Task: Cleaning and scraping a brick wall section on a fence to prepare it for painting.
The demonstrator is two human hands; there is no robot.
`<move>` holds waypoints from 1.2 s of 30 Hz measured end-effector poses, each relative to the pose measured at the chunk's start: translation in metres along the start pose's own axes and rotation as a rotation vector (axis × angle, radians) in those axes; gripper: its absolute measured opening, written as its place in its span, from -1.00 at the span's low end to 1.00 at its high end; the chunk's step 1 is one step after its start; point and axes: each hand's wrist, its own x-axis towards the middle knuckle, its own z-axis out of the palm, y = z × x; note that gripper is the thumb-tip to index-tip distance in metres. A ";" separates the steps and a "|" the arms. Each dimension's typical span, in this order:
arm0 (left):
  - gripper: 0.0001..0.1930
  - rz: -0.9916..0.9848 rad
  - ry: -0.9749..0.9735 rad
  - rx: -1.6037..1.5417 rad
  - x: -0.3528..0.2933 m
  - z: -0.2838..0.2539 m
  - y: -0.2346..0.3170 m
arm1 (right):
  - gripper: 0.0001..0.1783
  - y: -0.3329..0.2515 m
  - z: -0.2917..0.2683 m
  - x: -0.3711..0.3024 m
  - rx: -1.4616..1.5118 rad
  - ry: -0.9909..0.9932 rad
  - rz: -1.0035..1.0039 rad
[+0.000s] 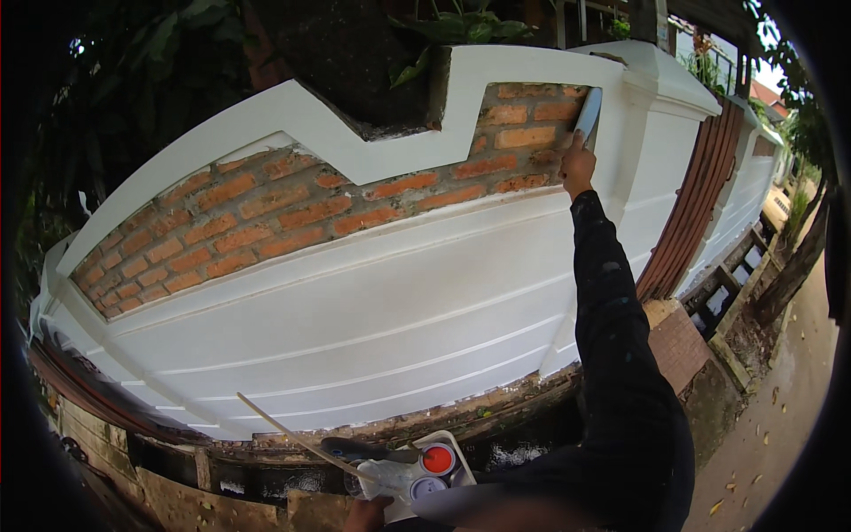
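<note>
My right hand (578, 168) is raised at the far end of my outstretched arm, gripping a flat blue-grey scraper-like blade (589, 113). The blade stands upright along the right edge of the brick panel (301, 208), where brick meets the white border. Low in front of me, my left hand (367, 514) is closed at the edge of a pale tray (463, 477); its fingers show only in part. Inside the tray are a can of red paint (437, 458) and a can with whitish contents (427, 488). A long thin wooden stick (297, 434) leans out of it toward the wall.
The white wall (372, 293) has a pillar (651, 124) at its right, then a reddish-brown slatted gate (696, 195). Along its foot runs a dark, wet ditch (523, 448). A tree trunk (798, 253) and a path (753, 443) lie to the right. Plants overhang the top.
</note>
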 end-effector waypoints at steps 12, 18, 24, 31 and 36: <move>-0.56 0.047 0.006 -0.016 -0.023 -0.005 0.030 | -0.18 0.012 -0.056 0.010 -0.782 0.173 -0.271; -0.51 0.149 0.003 0.113 -0.004 0.003 0.006 | -0.19 0.089 -0.096 -0.013 -0.893 0.051 -0.116; -0.50 0.243 -0.049 0.123 0.008 0.009 0.021 | -0.36 0.025 -0.091 -0.037 -0.281 -0.023 0.075; -0.51 -0.062 -0.115 0.176 0.014 0.010 0.039 | -0.44 0.009 0.032 -0.041 0.252 -0.398 0.292; -0.53 0.043 -0.102 0.251 0.001 0.011 0.068 | -0.47 -0.003 0.033 -0.021 0.571 -0.155 0.246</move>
